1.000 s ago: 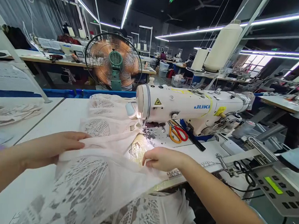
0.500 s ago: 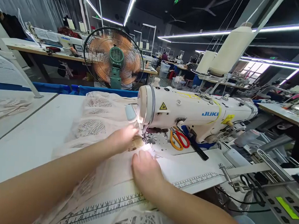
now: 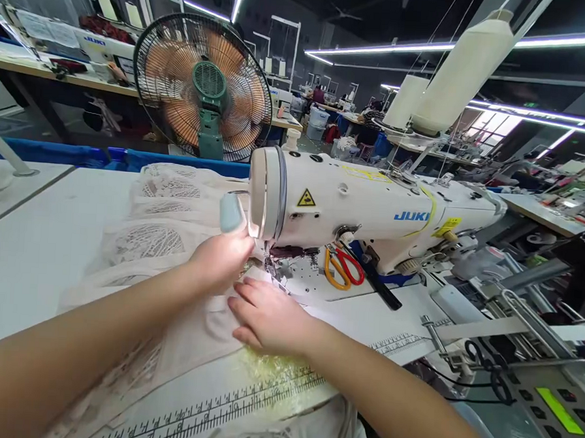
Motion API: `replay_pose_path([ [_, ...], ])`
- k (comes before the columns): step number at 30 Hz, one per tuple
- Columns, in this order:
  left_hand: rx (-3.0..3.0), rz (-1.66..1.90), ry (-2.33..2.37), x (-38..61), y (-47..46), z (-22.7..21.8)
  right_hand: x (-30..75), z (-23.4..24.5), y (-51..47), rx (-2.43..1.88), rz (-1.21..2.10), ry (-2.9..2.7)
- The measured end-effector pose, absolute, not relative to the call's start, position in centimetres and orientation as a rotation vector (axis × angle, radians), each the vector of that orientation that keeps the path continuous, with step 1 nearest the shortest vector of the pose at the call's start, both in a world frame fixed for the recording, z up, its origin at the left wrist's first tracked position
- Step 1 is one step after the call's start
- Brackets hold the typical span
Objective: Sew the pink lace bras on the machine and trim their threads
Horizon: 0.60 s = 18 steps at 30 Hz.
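Beige lace fabric (image 3: 148,244) spreads over the left of the sewing table and runs up to the needle area (image 3: 270,263) of a white JUKI sewing machine (image 3: 323,194). Just left of the needle, below the machine's head, is my left hand (image 3: 222,258). Its fingers are closed together, and their tips and anything in them are hidden. My right hand (image 3: 272,316) rests on the fabric in front of the needle, with its fingers apart and stretched to the left. Under its wrist shows a crinkled, yellowish clear film (image 3: 275,368).
Orange-and-red-handled scissors (image 3: 341,270) lie on the machine bed beside a black tool (image 3: 384,292). A printed ruler (image 3: 223,411) follows the table's front edge. Behind stands a large fan (image 3: 204,87). Thread cones (image 3: 464,74) rise at the back right, a control panel (image 3: 552,409) at lower right.
The view has shifted, so the machine sits further left. My right hand has opened its curled fingers and spread them on the fabric. My left hand has drawn slightly away from the needle.
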<state>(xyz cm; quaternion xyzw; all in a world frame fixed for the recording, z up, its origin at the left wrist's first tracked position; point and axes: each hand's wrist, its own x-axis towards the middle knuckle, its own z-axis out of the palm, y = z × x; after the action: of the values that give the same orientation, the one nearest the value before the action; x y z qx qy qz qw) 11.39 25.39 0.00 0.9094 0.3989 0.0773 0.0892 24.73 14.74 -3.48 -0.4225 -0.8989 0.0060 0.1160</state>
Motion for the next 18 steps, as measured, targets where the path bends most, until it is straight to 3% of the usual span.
replay_pose_path([
  [3, 2.782, 0.113, 0.814, 9.5, 23.1, -0.1, 24.8, -3.5, 15.0, -1.209, 0.04, -2.652],
  [6, 2.825, 0.215, 0.559, 7.9, 21.7, -1.3, 24.8, -3.6, 14.1, -1.215, 0.062, -2.636],
  [18, 2.95, 0.439, 0.456, 7.8, 21.8, -3.1, 26.2, -5.0, 9.5, -1.227, 0.148, -2.429],
])
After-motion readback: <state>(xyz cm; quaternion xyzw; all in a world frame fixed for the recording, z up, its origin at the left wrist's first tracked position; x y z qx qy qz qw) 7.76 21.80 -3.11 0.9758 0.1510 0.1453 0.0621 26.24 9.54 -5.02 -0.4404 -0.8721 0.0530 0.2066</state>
